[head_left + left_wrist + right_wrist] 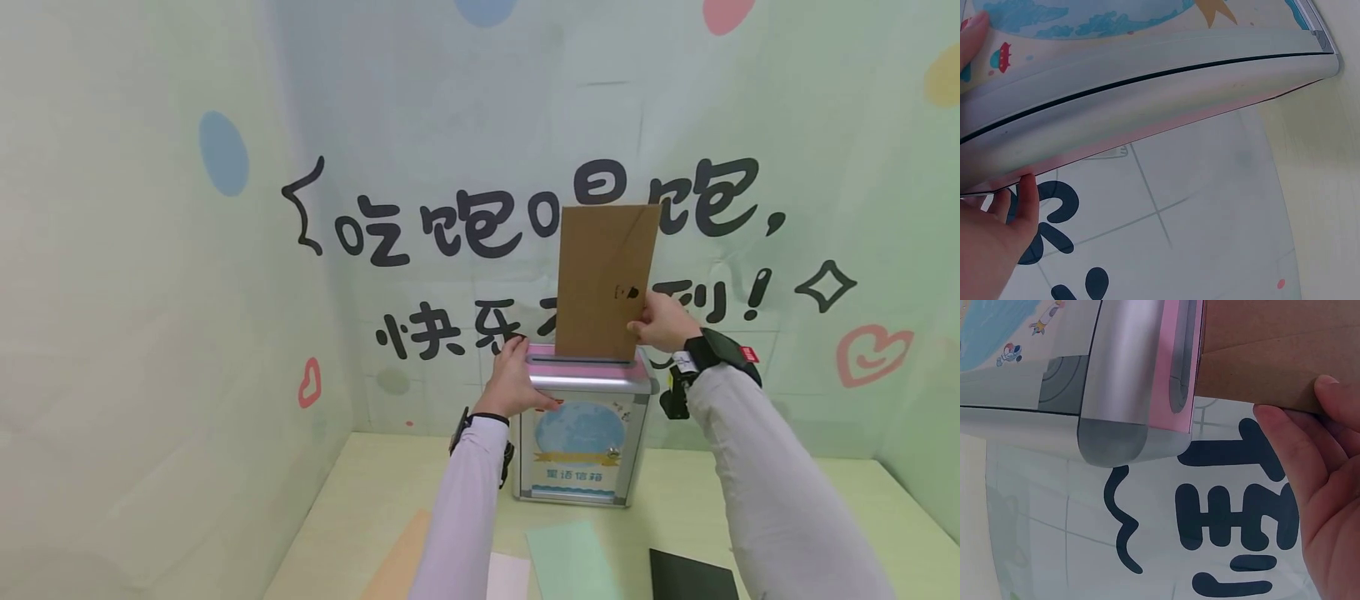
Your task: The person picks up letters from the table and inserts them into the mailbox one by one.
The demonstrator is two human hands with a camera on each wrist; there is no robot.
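Note:
A brown paper envelope [600, 275] stands upright at the top of a silver-framed letter box [581, 450] with a pink lid. My right hand [666, 323] pinches the envelope by its right edge, low down, thumb on the near face. The envelope's bottom edge meets the lid by the slot [581, 361]; whether it is inside the slot, I cannot tell. With my left hand [513, 385] I grip the box's upper left corner, thumb on the front and fingers over the lid. The right wrist view shows the envelope [1272, 356] beside the lid's far edge.
On the pale table [375, 492] lie an orange sheet [401, 558], a pale pink sheet [508, 577], a mint green sheet [573, 560] and a black flat piece [692, 577]. A printed wall [450, 125] rises close behind the box.

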